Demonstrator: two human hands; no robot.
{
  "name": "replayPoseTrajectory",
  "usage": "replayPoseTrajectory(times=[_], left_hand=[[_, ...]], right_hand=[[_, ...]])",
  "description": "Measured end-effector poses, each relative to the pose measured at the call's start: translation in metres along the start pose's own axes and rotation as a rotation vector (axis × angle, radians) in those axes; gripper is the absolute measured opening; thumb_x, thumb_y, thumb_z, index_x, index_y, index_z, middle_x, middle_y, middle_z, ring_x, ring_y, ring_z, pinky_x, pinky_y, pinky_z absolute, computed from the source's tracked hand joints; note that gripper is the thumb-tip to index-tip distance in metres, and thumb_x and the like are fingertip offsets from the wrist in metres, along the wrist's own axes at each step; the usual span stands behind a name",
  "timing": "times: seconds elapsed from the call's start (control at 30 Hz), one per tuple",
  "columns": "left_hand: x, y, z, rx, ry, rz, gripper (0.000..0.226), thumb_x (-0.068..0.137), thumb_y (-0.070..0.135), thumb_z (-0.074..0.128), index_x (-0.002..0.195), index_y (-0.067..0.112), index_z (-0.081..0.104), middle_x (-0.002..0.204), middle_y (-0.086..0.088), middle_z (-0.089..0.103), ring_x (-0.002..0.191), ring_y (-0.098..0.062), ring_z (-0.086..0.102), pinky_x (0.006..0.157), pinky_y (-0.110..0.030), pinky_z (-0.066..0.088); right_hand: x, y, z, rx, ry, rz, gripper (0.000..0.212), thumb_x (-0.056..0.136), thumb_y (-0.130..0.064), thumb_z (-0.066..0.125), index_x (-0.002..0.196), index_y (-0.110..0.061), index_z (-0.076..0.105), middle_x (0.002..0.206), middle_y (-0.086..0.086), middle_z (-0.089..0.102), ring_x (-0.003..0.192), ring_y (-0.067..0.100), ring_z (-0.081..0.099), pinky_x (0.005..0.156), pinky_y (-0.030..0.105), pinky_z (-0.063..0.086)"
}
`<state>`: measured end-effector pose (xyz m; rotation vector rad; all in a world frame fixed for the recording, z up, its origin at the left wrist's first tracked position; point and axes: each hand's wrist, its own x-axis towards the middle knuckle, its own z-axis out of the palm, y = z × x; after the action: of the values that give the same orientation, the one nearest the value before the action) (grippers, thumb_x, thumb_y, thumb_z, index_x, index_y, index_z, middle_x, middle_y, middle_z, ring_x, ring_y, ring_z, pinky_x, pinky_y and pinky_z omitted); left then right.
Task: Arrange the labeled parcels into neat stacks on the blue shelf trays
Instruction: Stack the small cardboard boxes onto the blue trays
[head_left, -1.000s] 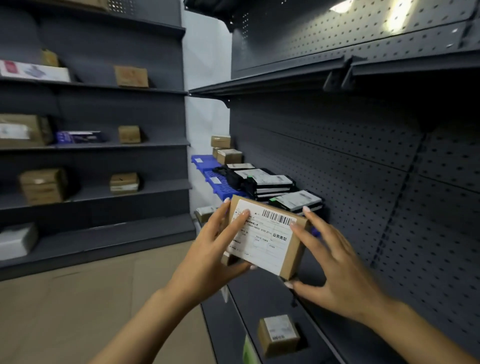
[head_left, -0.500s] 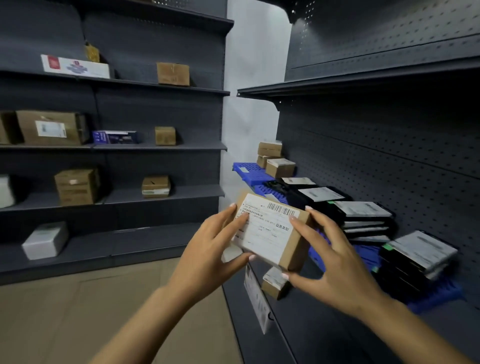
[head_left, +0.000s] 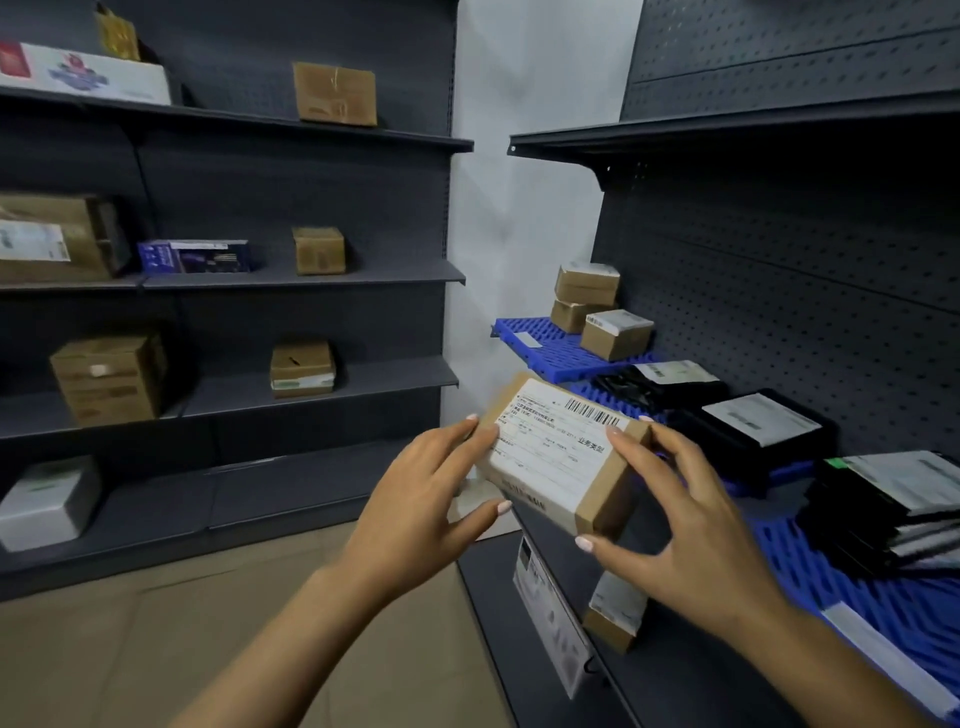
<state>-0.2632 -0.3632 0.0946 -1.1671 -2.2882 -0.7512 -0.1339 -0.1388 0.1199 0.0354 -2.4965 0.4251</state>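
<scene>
- Cardboard parcel (head_left: 563, 457), held between both hands: white shipping label with a barcode and the legible characters "业务类型"; remaining printed lines too small to read.
- Labels on the black parcels (head_left: 748, 431) and shelf boxes: print blurred, illegible.
- Hanging shelf tag (head_left: 550, 618): illegible.

Tilted brown labeled parcel (head_left: 558, 457) held, apparently short of blue trays (head_left: 550, 353).

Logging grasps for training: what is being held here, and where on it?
A brown cardboard parcel with a white label, held by both hands: left hand at its left end, right hand at its right end.
</scene>
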Motion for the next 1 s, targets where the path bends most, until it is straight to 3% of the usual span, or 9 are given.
replayPoseTrajectory(times=[0.23,0.43,0.6,0.8,0.9,1.0], left_hand=[[0.094,-0.068,0.057,-0.042,-0.034,0.079,0.069,0.087,0.055,0.053,0.147,0.029,0.029,0.149,0.005,0.034,0.134,-0.009,0.032,0.108,-0.03,0.035],[0.196,-0.111,0.102,-0.071,-0.056,0.14,0.072,0.085,0.064,0.038,0.147,0.029,0.027,0.149,0.005,0.034,0.134,-0.012,0.033,0.107,-0.038,0.04],[0.261,-0.144,0.143,-0.124,-0.065,0.19,0.072,0.086,0.065,0.038,0.149,0.034,0.02,0.152,0.009,0.028,0.137,-0.007,0.026,0.109,-0.032,0.034],[0.337,-0.186,0.186,-0.211,-0.097,0.294,0.069,0.087,0.059,0.049,0.147,0.036,0.023,0.151,0.012,0.028,0.136,-0.004,0.025,0.109,-0.025,0.028],[0.375,-0.21,0.21,-0.236,-0.108,0.361,0.067,0.087,0.063,0.045,0.146,0.037,0.025,0.149,0.012,0.031,0.135,-0.006,0.029,0.11,-0.029,0.031],[0.416,-0.235,0.232,-0.255,-0.1,0.438,0.066,0.088,0.062,0.044,0.146,0.033,0.028,0.147,0.011,0.035,0.132,-0.005,0.031,0.108,-0.023,0.027]], right_hand=[[0.081,0.061,0.042,-0.031,0.04,0.047,0.087,0.062,-0.074,0.057,0.139,-0.055,0.02,0.145,-0.01,0.026,0.129,0.014,0.036,0.096,0.031,0.039],[0.158,0.121,0.065,-0.064,0.072,0.11,0.088,0.063,-0.072,0.057,0.14,-0.053,0.019,0.146,-0.008,0.027,0.13,0.015,0.037,0.099,0.037,0.045],[0.208,0.157,0.077,-0.123,0.096,0.176,0.086,0.06,-0.082,0.05,0.136,-0.064,0.013,0.146,-0.012,0.025,0.129,0.009,0.034,0.095,0.026,0.039],[0.255,0.191,0.099,-0.199,0.146,0.292,0.088,0.06,-0.082,0.048,0.139,-0.054,0.022,0.145,-0.01,0.027,0.127,0.012,0.039,0.095,0.032,0.043],[0.278,0.205,0.114,-0.269,0.19,0.387,0.091,0.059,-0.082,0.048,0.141,-0.05,0.025,0.145,-0.008,0.028,0.128,0.014,0.039,0.091,0.029,0.039],[0.303,0.214,0.131,-0.32,0.219,0.481,0.093,0.061,-0.074,0.061,0.142,-0.048,0.023,0.147,-0.009,0.024,0.132,0.011,0.033,0.095,0.027,0.036]])
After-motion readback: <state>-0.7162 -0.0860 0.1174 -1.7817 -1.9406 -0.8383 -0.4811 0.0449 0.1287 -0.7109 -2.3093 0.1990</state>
